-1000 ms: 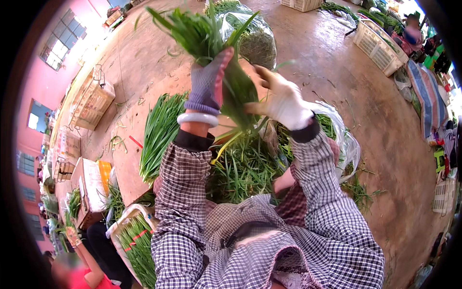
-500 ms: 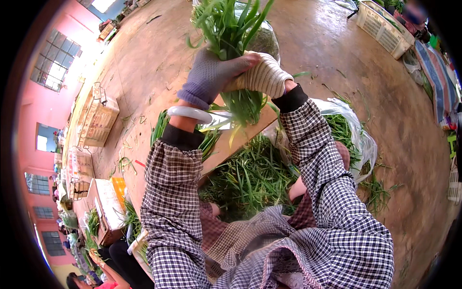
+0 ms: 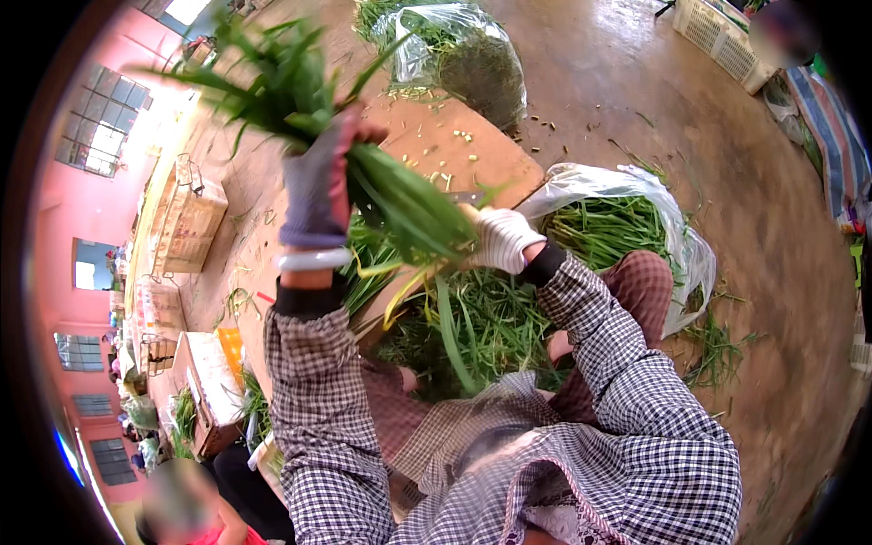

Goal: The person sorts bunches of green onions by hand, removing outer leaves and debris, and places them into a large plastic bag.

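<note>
My left hand [image 3: 318, 182], in a grey-purple knit glove, is closed around a bunch of garlic chives [image 3: 404, 204]. The leafy tops fan out to the upper left, and the other end slants down to the right. At that lower end is my right hand [image 3: 506, 241], in a whitish ribbed glove with its fingers curled in. Motion blur and the leaves hide what those fingers hold. Yellowed leaves [image 3: 400, 300] dangle below the bunch. Beneath the hands lies a brown board [image 3: 490, 159] with small pale cut pieces scattered on it. A heap of loose green leaves [image 3: 490, 318] fills the space between my legs.
Beside my right knee is an open clear plastic bag [image 3: 686, 250] of green stalks. Another clear bag [image 3: 481, 64] of greens sits beyond the board. Crates [image 3: 191, 222] and a white box [image 3: 213, 381] stand at left. A person [image 3: 195, 509] is at lower left; a pale basket [image 3: 718, 41] stands far right.
My left hand has swung left with the bunch, tilting its tops to the left. The right hand has come off the left one and dropped nearer me, to the bunch's lower end.
</note>
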`<action>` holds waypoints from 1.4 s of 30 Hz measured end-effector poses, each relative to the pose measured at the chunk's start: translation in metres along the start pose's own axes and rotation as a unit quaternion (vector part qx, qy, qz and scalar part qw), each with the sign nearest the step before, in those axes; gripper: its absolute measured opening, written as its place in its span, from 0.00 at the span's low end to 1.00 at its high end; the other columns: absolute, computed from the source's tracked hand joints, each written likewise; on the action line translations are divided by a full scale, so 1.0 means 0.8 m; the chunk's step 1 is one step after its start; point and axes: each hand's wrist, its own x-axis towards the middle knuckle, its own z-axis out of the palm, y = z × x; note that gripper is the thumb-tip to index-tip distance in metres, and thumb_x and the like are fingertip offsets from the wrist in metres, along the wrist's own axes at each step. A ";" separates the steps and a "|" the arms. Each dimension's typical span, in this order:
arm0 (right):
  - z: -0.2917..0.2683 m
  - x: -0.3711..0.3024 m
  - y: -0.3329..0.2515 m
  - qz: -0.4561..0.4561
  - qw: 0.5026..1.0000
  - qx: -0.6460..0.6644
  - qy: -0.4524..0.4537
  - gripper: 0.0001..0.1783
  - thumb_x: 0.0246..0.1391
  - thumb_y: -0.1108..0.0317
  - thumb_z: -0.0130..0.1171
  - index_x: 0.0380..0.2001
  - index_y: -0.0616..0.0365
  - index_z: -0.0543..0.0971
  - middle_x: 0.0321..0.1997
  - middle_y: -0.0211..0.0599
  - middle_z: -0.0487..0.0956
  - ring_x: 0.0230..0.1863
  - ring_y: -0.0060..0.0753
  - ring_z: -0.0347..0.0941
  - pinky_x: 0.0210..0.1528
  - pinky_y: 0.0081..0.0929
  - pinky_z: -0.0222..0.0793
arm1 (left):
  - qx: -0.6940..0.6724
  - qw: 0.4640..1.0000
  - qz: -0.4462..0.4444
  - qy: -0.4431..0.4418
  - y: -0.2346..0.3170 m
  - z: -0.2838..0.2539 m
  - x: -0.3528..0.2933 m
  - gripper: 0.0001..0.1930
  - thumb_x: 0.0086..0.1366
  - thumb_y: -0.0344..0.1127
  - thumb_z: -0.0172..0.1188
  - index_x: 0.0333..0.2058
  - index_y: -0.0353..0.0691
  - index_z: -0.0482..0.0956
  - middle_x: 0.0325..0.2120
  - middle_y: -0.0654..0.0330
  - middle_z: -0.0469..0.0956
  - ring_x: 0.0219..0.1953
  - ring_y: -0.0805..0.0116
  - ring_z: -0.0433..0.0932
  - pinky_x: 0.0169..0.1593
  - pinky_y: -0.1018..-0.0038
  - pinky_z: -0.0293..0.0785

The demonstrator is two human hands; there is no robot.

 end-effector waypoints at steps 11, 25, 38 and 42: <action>0.155 -0.110 -0.029 0.070 0.975 0.074 -0.199 0.17 0.56 0.53 0.51 0.32 0.57 0.77 0.25 0.48 0.76 0.30 0.49 0.74 0.34 0.40 0.69 | -0.083 0.965 0.009 0.249 -0.007 -0.190 -0.256 0.11 0.68 0.39 0.50 0.27 0.44 0.64 0.16 0.72 0.50 0.21 0.81 0.57 0.53 0.68 0.69; 0.179 -0.086 -0.116 -0.012 0.946 0.200 -0.254 0.45 0.45 0.34 0.54 0.54 0.63 0.69 0.53 0.57 0.72 0.55 0.49 0.69 0.57 0.36 0.64 | 0.017 0.950 -0.001 0.313 -0.040 -0.229 -0.470 0.07 0.67 0.36 0.51 0.36 0.42 0.65 0.23 0.68 0.58 0.31 0.73 0.63 0.56 0.56 0.65; 0.293 -0.063 -0.172 -0.092 0.941 0.208 -0.249 0.30 0.48 0.49 0.57 0.44 0.66 0.76 0.28 0.59 0.76 0.32 0.52 0.76 0.37 0.39 0.71 | 0.192 0.948 -0.147 0.205 -0.031 -0.166 -0.521 0.16 0.59 0.39 0.58 0.44 0.39 0.73 0.52 0.51 0.69 0.43 0.69 0.70 0.48 0.74 0.67; 0.283 -0.062 -0.114 -0.122 0.933 0.287 -0.179 0.22 0.47 0.54 0.59 0.36 0.64 0.80 0.23 0.53 0.75 0.26 0.42 0.74 0.33 0.34 0.69 | -0.088 0.954 -0.235 0.162 -0.050 -0.190 -0.548 0.12 0.60 0.41 0.57 0.35 0.36 0.74 0.47 0.48 0.71 0.40 0.70 0.72 0.44 0.76 0.67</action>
